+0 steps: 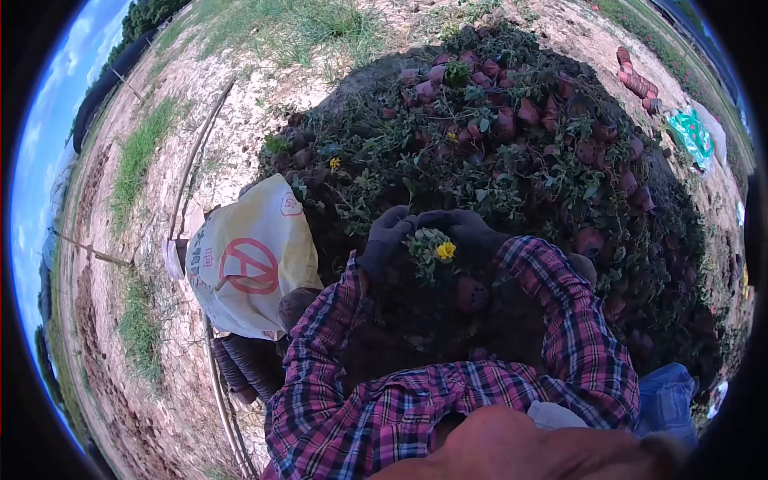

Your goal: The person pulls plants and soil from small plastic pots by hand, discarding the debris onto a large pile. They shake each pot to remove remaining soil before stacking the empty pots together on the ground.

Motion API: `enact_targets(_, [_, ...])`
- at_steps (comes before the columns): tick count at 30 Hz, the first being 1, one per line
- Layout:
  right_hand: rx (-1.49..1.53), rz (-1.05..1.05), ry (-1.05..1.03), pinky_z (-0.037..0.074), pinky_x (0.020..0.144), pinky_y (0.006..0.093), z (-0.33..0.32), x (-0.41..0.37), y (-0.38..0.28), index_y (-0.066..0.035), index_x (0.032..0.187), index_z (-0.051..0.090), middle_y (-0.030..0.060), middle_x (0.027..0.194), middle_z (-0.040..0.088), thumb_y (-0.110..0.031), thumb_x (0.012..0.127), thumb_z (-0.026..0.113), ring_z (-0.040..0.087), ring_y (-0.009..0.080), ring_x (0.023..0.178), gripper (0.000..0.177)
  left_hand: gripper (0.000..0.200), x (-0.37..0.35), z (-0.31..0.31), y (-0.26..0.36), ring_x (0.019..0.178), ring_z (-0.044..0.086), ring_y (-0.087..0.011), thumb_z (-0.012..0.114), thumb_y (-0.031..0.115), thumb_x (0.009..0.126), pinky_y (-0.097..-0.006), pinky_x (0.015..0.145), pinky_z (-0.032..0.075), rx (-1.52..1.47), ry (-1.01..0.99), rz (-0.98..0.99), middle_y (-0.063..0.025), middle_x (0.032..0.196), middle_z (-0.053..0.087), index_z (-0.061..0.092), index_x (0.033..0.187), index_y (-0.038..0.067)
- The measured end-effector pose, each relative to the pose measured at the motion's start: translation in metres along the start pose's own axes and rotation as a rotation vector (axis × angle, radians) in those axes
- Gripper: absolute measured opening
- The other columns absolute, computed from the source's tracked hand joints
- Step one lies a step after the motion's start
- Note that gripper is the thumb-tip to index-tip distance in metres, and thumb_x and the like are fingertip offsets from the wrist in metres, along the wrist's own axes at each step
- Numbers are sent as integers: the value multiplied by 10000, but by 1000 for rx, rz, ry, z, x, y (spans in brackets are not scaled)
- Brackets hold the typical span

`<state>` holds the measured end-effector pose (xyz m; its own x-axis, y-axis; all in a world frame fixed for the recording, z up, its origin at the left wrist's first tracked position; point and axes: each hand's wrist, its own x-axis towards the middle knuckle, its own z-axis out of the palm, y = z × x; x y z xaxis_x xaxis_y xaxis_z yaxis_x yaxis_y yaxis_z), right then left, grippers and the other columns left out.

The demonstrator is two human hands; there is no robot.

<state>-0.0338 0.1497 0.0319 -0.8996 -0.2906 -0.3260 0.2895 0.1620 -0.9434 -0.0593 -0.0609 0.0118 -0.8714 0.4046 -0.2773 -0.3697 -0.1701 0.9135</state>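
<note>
My left hand (387, 240), in a dark glove, is closed at the middle of the view, its fingertips close to those of my right hand. My right hand (464, 228), gloved as well, bends its fingers inward above a small leafy plant (426, 250) with a yellow flower (446, 250). The plant hangs just below both hands, and its upper end is hidden at the fingers. Under it, a round reddish-brown pot (472, 295) with holes in its base lies in shade. What exactly each hand grips is too dark to tell.
A large heap of reddish pots (504, 124) and wilted plants spreads ahead and right. Left of my hands stands a white and yellow sack (256, 256) with red print. Dark stacked pots (248, 364) lie below it. A green bag (691, 138) is far right.
</note>
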Motion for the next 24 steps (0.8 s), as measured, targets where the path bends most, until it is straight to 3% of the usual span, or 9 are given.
enact_targets(1, [604,22,-56,487,629,252,3,1,3,-40,1024,578,58,956,605,-13,812,471,592,111,809,239,528,-3,2,14,762,594,-142,683,82,745,-280,694,512,-405,13,-12,-60,927,600,429,1206,36])
enact_targets(4, [165,-76,-118,471,610,226,-15,3,22,-40,1056,555,50,954,600,-91,841,513,582,92,778,224,644,-12,22,19,850,590,-175,686,-3,707,-311,746,521,-148,-20,91,-89,1058,556,362,1261,45])
enact_targets(6, [171,-157,-222,463,645,227,-14,13,42,-32,1080,536,55,969,592,-125,843,540,568,91,804,254,701,-14,43,14,906,585,-192,681,-58,679,-334,769,514,-68,-123,234,-90,1077,550,330,1277,44])
enact_targets(10, [283,107,-191,448,768,254,-6,-5,-6,-24,1147,494,60,1033,568,-165,841,562,531,111,911,344,729,-15,43,36,857,586,-149,739,-11,631,-261,675,519,-44,-104,84,-53,1054,556,371,1258,44])
enact_targets(12, [-96,-295,116,454,667,237,-4,5,1,-22,1102,532,19,927,592,-213,833,576,541,85,819,333,674,-12,40,36,816,591,-135,739,-3,637,-256,657,515,-144,-50,-66,-42,1011,572,412,1225,39])
enact_targets(15, [67,-176,-61,453,694,261,-17,7,7,-29,1127,526,31,944,602,-221,809,608,538,107,839,381,587,-13,38,35,763,596,-121,744,21,647,-250,642,514,-120,-38,-133,-30,961,587,474,1168,39])
enact_targets(19, [-118,-388,-75,451,704,266,-16,-1,10,-28,1051,548,52,923,601,-174,764,645,545,139,829,336,568,-14,49,37,784,596,-127,776,93,647,-237,676,509,117,-26,-123,-26,951,594,508,1145,40])
enact_targets(22, [-341,-523,-221,455,723,273,-21,21,2,-33,997,550,55,933,590,-141,763,629,548,157,828,269,668,-17,57,30,874,588,-165,803,152,618,-257,767,489,237,50,-47,-54,990,588,480,1191,33])
enact_targets(24, [-486,-613,-324,458,736,278,-21,30,2,-36,960,551,56,940,583,-119,763,618,550,169,827,225,727,-18,63,32,942,567,-191,813,158,595,-278,826,464,568,37,368,-77,1022,575,463,1219,30])
